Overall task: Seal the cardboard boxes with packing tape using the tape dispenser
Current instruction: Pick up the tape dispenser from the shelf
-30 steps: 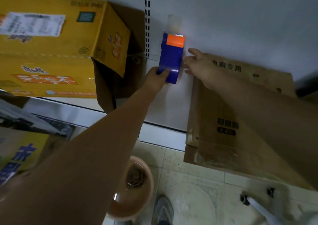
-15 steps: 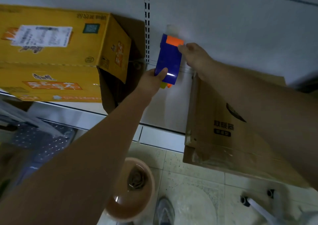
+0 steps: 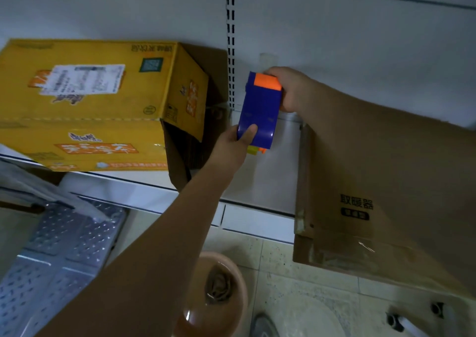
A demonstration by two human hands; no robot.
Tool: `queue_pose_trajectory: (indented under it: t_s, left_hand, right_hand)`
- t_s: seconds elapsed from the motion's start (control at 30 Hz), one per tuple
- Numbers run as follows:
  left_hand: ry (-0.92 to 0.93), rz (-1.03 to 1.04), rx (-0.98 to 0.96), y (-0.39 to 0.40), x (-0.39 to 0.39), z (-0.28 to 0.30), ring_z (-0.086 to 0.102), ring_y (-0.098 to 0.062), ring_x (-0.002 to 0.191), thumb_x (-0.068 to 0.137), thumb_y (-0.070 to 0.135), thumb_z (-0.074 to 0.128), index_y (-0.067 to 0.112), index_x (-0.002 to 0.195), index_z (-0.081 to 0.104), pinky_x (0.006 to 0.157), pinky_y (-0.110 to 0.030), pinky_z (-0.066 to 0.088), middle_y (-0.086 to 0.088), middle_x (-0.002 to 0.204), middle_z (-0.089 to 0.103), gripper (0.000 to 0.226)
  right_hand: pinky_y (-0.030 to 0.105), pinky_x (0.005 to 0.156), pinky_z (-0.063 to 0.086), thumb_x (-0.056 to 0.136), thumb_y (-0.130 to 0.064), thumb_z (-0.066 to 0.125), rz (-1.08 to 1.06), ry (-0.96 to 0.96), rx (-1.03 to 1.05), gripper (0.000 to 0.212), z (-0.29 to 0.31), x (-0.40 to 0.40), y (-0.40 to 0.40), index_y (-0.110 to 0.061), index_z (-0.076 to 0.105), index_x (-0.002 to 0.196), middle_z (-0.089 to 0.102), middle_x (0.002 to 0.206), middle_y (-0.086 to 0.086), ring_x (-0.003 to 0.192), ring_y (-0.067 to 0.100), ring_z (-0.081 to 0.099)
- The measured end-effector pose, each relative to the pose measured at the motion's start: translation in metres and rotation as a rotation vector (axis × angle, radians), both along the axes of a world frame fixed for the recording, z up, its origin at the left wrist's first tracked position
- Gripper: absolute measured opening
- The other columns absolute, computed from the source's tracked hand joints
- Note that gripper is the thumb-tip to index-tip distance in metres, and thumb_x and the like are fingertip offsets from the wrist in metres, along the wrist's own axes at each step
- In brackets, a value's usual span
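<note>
Between hands, upright tape dispenser

Lower centre, a pink basin holds water (a rag inside); a perforated metal panel lies lower left.

Dispenser between boxes
</note>
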State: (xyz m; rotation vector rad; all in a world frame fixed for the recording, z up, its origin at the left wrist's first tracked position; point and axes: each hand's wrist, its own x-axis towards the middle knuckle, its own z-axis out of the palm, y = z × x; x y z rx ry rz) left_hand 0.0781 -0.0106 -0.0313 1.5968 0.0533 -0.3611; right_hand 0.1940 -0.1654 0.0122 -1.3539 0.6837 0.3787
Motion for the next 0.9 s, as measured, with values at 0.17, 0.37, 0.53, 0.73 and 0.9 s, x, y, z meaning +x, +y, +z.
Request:
queue_pose_trajectory:
  t_s: [0.17,0.37,0.53,0.73,0.9]
  left_hand:
    - [-0.042,-0.016,0.014,0.003,-0.012,0.009,0.065,0.009,0.073,0.1,0.03,0.055,0.021,0.102,0.062,0.065,-0.004,0.047,0.008,0.092,0.068,0.012]
    - [-0.002,0.004,0.051,0.002,-0.041,0.03,0.063,0.01,0.073,0.101,0.035,0.054,0.026,0.101,0.061,0.065,-0.005,0.045,0.011,0.093,0.068,0.012]
    - [0.028,-0.019,0.081,0.012,-0.086,0.05,0.062,0.011,0.077,0.101,0.036,0.051,0.026,0.103,0.06,0.068,-0.007,0.045,0.015,0.094,0.065,0.014]
    - [0.109,-0.142,0.096,0.038,-0.167,0.088,0.065,0.001,0.088,0.09,0.046,0.05,0.022,0.1,0.063,0.076,-0.01,0.044,0.008,0.096,0.07,0.029]
    - [0.241,-0.108,0.082,0.053,-0.236,0.133,0.068,-0.002,0.085,0.097,0.036,0.056,0.023,0.099,0.069,0.081,-0.022,0.048,0.008,0.09,0.074,0.018]
  right_hand:
    - [0.034,0.071,0.058,0.09,-0.023,0.069,0.042,-0.011,-0.12,0.018,0.011,-0.001,-0.002,-0.01,0.057,0.097,0.063,0.083,0.008,0.069,0.019,0.063]
    - [0.026,0.067,0.056,0.085,-0.023,0.075,0.143,-0.154,-0.38,0.019,0.035,-0.02,-0.002,-0.013,0.065,0.097,0.067,0.088,0.005,0.074,0.013,0.064]
    - [0.025,0.069,0.057,0.084,-0.015,0.076,0.096,-0.22,-0.117,0.015,0.044,-0.068,-0.008,-0.012,0.067,0.096,0.068,0.087,0.005,0.078,0.015,0.065]
    - [0.018,0.061,0.053,0.088,-0.015,0.071,0.168,-0.339,-0.371,0.016,0.07,-0.155,-0.02,-0.005,0.071,0.1,0.07,0.079,0.005,0.062,0.006,0.064]
    - [0.026,0.065,0.052,0.089,-0.026,0.071,0.306,-0.508,-0.781,0.005,0.099,-0.23,-0.008,-0.028,0.073,0.084,0.071,0.075,-0.004,0.064,0.006,0.064]
